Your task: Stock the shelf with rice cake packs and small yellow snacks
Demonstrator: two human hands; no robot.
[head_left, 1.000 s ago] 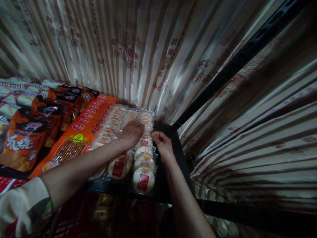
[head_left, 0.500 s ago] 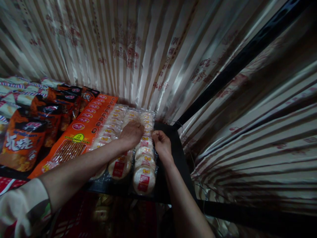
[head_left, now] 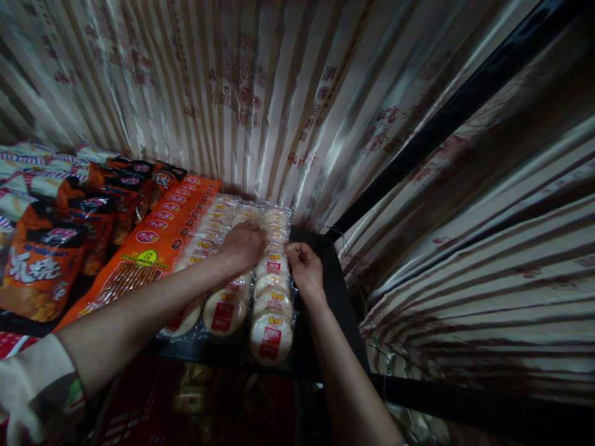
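Overlapping packets of round pale crackers in clear wrappers lie in three rows on a black shelf (head_left: 332, 303). My left hand (head_left: 245, 244) rests over the upper part of the middle row (head_left: 225, 310), its fingers curled toward the right-hand row. Their tips are hidden, so what they grip cannot be made out. On the other side, my right hand (head_left: 305, 269) pinches with thumb and forefinger at the wrapper edge of a cracker packet in the right-hand row (head_left: 272, 334). My left forearm passes over part of the left row (head_left: 204, 248).
Orange packs of thin sticks (head_left: 158, 241) lie left of the crackers, with orange and black snack bags (head_left: 44, 266) beyond. Pleated printed cloth (head_left: 260, 93) hangs behind. A black post (head_left: 418, 136) slants up from the back corner. A red basket (head_left: 139, 402) is below the shelf.
My left hand has shifted slightly left and up, off the edge of the right-hand row. My right hand stays almost in place at the row's right side.
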